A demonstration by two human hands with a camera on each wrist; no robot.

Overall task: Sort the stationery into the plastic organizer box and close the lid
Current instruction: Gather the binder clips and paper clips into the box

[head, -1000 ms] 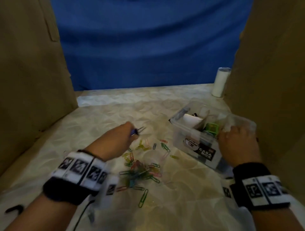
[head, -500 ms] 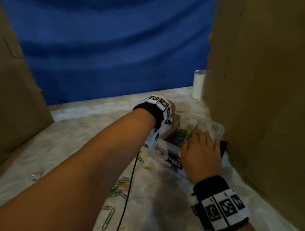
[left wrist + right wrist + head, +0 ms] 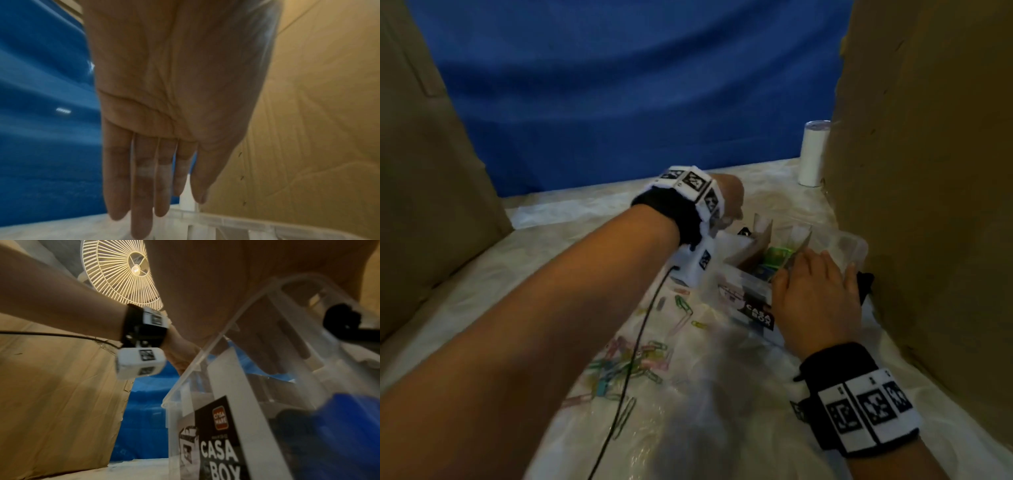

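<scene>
The clear plastic organizer box [image 3: 743,294] with a "CASA BOX" label stands open at the right, with green items [image 3: 777,255] in one compartment. My left hand [image 3: 729,198] hovers over the box's far left end. In the left wrist view that hand [image 3: 156,211] has straight fingers and holds nothing above the box rim [image 3: 226,222]. My right hand [image 3: 815,291] holds the box's near right rim, its fingers hooked over the edge and showing through the clear wall [image 3: 205,418]. Several coloured paper clips [image 3: 626,366] lie scattered on the table to the left of the box.
Cardboard walls stand at the left [image 3: 431,205] and close to the box on the right [image 3: 928,171]. A white cylinder [image 3: 813,154] stands at the back. A black cable [image 3: 640,342] hangs from my left wrist over the clips. A small black object [image 3: 864,281] lies beside the box.
My left hand pinched a small dark clip beside the pile, then swung right over the box; its fingers are now straight and empty. My right hand stayed on the box.
</scene>
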